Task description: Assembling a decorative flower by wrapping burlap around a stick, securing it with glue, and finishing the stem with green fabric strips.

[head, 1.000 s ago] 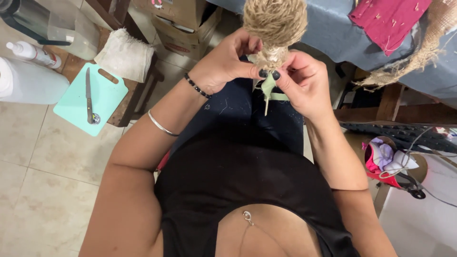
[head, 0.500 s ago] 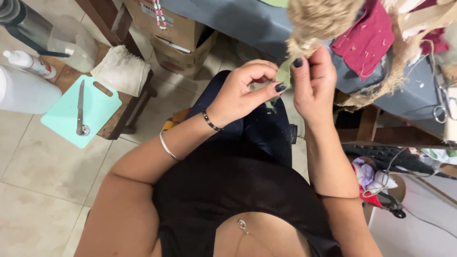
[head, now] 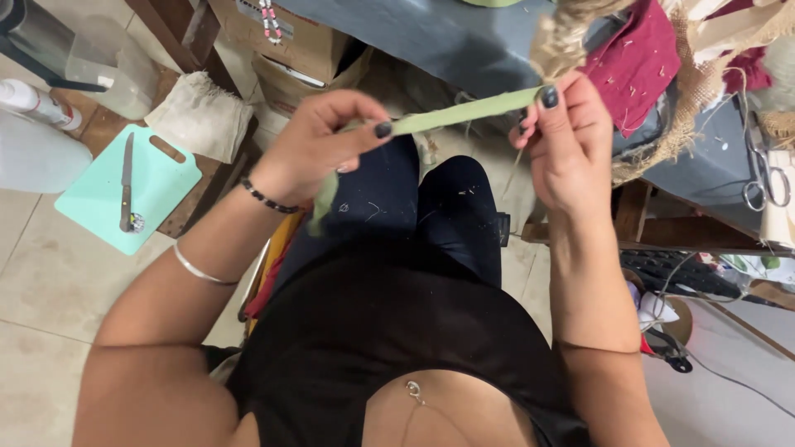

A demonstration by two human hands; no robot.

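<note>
Between both hands, green strip (head: pixel 464 114) taut: left hand (head: pixel 319 145) and right hand (head: pixel 563 136) fingers pinched closed on it. Risk: overpull slips or tears it.

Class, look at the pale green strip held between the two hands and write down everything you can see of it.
The green strip is a narrow, flat band, pale green, seemingly fabric or ribbon. It runs taut between the hands, rising toward the right hand, which pinches its upper end just below a straw-coloured fibre bundle. The left hand pinches it lower down; beyond that grip the rest hangs limp over the dark trousers. Whether it is tied to the bundle cannot be seen.
</note>
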